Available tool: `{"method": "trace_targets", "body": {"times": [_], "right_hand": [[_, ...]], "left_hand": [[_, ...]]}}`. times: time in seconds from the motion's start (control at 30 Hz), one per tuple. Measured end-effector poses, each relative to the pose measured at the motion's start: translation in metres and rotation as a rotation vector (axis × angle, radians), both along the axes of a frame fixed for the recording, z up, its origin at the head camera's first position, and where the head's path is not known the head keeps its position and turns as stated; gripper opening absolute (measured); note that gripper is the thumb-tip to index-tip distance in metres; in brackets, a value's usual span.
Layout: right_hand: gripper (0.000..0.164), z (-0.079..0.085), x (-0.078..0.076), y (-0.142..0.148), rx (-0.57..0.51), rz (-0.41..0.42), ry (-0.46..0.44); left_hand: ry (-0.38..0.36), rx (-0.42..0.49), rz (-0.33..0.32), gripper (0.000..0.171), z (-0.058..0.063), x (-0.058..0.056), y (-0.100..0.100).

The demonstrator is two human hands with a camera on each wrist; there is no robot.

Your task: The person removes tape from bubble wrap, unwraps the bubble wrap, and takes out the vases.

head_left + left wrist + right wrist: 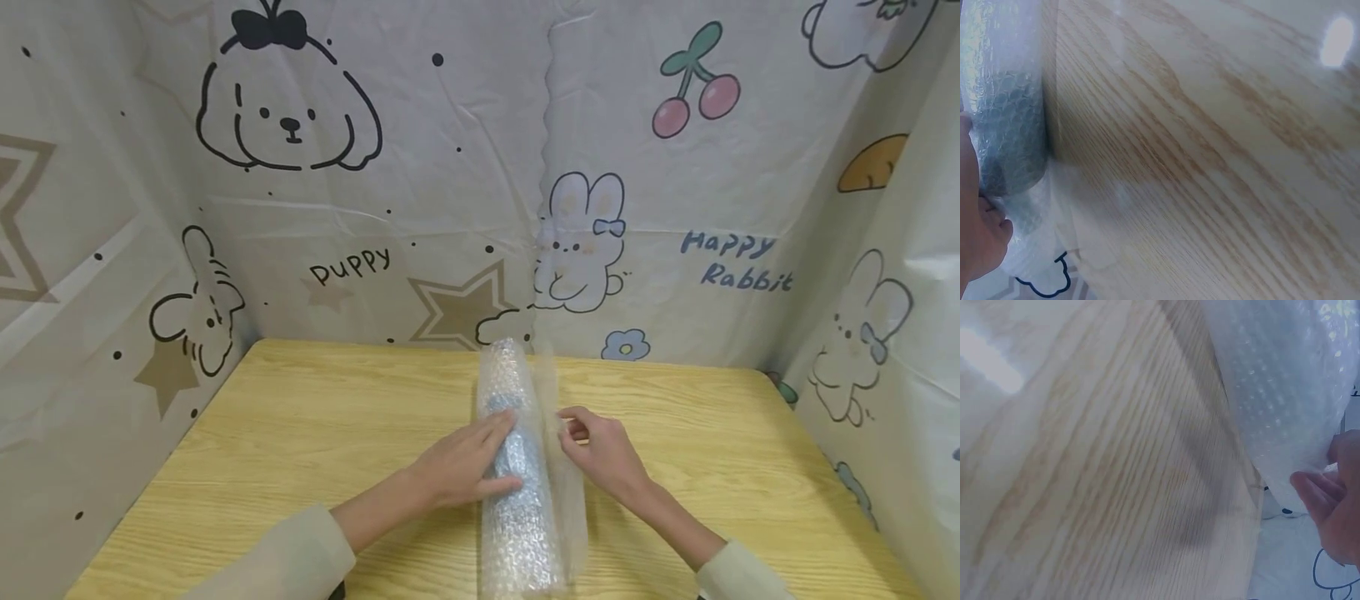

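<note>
A long roll of bubble wrap (pixel 525 533) lies lengthwise on the wooden table, pointing away from me. Through its layers shows a bluish cylindrical object (pixel 521 454), blurred by the bubbles. My left hand (pixel 461 467) rests on the roll's left side and top, thumb spread apart from the fingers. On the other side, my right hand (pixel 606 454) pinches the free edge of the bubble wrap between thumb and fingers, so a thin flap (pixel 573 517) stands along the roll's right side. In the right wrist view the bubble wrap sheet (pixel 1285 394) hangs from those fingertips.
The wooden table (pixel 337 417) spreads on both sides of the roll. A patterned cloth (pixel 450 192) with puppy, rabbit and star drawings hangs behind it and along both sides. The roll's far end reaches close to the table's back edge.
</note>
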State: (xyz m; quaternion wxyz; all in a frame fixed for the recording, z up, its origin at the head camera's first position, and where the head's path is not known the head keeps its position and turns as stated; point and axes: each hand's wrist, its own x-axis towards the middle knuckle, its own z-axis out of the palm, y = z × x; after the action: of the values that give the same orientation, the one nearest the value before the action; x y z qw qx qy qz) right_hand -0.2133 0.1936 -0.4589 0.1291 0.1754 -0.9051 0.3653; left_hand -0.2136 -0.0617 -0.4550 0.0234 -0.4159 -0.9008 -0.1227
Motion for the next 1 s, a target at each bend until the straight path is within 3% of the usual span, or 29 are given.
{"method": "trace_targets", "body": {"times": [0.27,0.43,0.63,1.0], "right_hand": [[0.052,-0.005,0.006,0.015,0.114,0.053,-0.034],[0.054,-0.008,0.007,0.02,0.16,0.068,0.004],[0.053,-0.011,0.008,0.023,0.148,0.026,-0.062],[0.054,-0.018,0.01,0.029,0.344,-0.094,-0.083]], "left_hand": [[-0.012,-0.013,-0.018,0.09,0.004,-0.001,0.0],[0.001,-0.01,-0.023,0.089,0.002,-0.002,0.001],[0.018,-0.008,-0.029,0.089,0.003,-0.002,0.001],[0.023,-0.007,-0.031,0.09,0.002,0.0,0.001]]}}
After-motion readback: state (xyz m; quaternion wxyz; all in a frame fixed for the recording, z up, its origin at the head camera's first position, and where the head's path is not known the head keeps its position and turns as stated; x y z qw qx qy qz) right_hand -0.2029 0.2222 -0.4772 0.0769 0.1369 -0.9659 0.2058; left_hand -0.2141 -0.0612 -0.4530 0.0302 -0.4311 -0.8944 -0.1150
